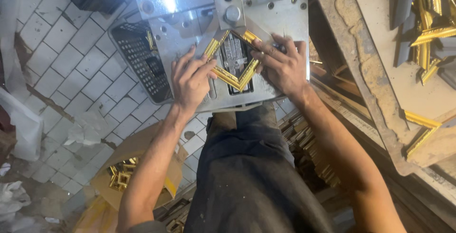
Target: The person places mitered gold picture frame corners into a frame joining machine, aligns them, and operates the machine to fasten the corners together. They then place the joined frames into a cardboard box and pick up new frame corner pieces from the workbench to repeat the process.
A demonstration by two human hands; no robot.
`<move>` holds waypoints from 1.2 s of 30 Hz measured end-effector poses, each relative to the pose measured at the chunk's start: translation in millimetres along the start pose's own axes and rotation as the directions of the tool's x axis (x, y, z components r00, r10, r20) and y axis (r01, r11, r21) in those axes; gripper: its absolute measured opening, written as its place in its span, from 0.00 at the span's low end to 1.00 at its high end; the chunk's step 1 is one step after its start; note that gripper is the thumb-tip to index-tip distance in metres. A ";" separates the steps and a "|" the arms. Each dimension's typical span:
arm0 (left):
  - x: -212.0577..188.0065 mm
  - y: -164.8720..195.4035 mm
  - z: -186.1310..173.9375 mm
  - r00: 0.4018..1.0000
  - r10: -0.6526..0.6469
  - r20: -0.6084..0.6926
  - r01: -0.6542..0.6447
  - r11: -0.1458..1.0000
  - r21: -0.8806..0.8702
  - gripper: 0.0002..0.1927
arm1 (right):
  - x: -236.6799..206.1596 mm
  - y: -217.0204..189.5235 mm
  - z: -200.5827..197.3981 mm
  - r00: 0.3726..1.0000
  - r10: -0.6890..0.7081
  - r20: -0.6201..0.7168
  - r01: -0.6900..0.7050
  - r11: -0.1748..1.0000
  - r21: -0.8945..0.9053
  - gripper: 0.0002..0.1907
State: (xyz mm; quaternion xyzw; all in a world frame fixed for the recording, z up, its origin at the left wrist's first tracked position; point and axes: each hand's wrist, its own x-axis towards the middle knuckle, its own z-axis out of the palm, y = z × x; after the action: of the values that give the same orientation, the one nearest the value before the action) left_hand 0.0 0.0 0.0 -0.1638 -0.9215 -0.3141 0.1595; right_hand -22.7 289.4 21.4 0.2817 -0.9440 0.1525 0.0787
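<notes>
Two gold frame pieces meet in a V on the steel machine bed [280, 21], their joined corner pointing toward the bed's near edge. The left hand [189, 78] lies with fingers spread and nearly flat, pressing down on the left gold moulding [219, 71] near the bed's left side; it presses rather than grips. The right hand [281, 64] is likewise open and splayed, its fingers resting on the upper end of the right gold moulding [251, 69], toward the bed's right edge. Between the two strips a dark slot [233, 57] in the bed shows. One black perforated basket [137, 59] hangs off the bed's left edge. Below, on the tiled floor [61, 57], one cardboard box [142, 152] holds small gold frames. On the desk [380, 47] at the right, several more gold moulding offcuts [430, 33] lie in a loose heap near its far corner, too tangled to count.
</notes>
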 end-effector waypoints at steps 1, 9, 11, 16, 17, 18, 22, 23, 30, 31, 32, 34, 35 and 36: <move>6.2 -0.2 -0.6 1.000 -0.006 0.008 0.006 1.000 0.005 0.14 | 6.3 4.1 0.1 1.000 -0.005 -0.006 0.005 1.000 -0.013 0.20; 15.4 13.3 -4.7 0.998 -0.056 0.025 0.052 0.990 0.132 0.10 | 25.2 14.8 -5.6 0.991 -0.105 -0.079 0.096 0.989 -0.110 0.21; -5.5 23.6 -13.3 0.992 -0.034 0.120 0.005 0.973 0.232 0.11 | -6.5 -16.0 -11.3 0.989 -0.121 -0.086 0.114 0.990 -0.081 0.21; 6.2 31.0 -31.2 0.940 0.156 0.303 -0.239 0.936 0.260 0.20 | -11.4 -67.0 -22.6 0.995 -0.085 -0.052 0.087 0.996 0.036 0.17; 9.2 29.4 -30.6 0.936 0.163 0.313 -0.247 0.936 0.251 0.20 | -4.6 -70.4 -15.7 0.995 -0.056 -0.078 0.056 0.998 0.001 0.15; 4.6 31.1 -31.5 0.928 0.164 0.336 -0.251 0.939 0.235 0.20 | 4.1 -70.4 -5.0 0.995 -0.018 -0.094 0.016 1.000 -0.023 0.15; -3.9 32.2 -37.8 0.956 0.103 0.276 -0.166 0.962 0.217 0.17 | 10.6 -60.2 15.9 0.997 -0.004 -0.075 0.009 0.998 0.061 0.12; -14.1 38.2 -40.5 0.967 0.072 0.246 -0.116 0.979 0.169 0.16 | 5.2 -58.1 13.8 0.991 0.131 -0.030 -0.128 0.986 0.106 0.10; -37.6 27.6 -22.2 0.974 0.038 0.224 -0.115 0.933 0.342 0.16 | -17.1 -48.6 -24.1 0.960 0.276 0.053 -0.281 0.942 0.185 0.18; -32.7 21.0 -15.8 0.985 0.046 0.168 -0.107 0.919 0.379 0.16 | -15.4 -44.3 -26.8 0.991 0.106 -0.085 -0.093 0.986 0.138 0.21; -27.5 14.2 -10.3 0.993 0.048 0.112 -0.090 0.906 0.414 0.16 | -12.2 -40.0 -27.7 0.989 0.085 -0.119 -0.079 0.995 0.057 0.18; -20.0 6.9 -4.5 0.999 0.019 0.041 -0.033 0.914 0.405 0.14 | -3.2 -30.6 -24.4 0.981 0.048 -0.187 -0.068 0.993 -0.100 0.13; -15.7 4.4 -2.4 1.000 -0.004 0.012 -0.001 0.932 0.363 0.14 | 1.7 -24.9 -21.1 0.985 0.035 -0.169 -0.054 0.993 -0.109 0.10; -11.9 4.2 -3.0 0.999 -0.032 -0.014 0.035 0.947 0.320 0.13 | 6.2 -20.2 -18.2 0.989 0.020 -0.148 -0.037 0.993 -0.116 0.07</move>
State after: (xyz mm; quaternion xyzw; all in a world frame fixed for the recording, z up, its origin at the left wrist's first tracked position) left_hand 12.9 -1.1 -0.3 -0.1187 -0.9621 -0.1639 0.1827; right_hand -15.5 276.2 45.0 0.2512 -0.9470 0.1177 0.1621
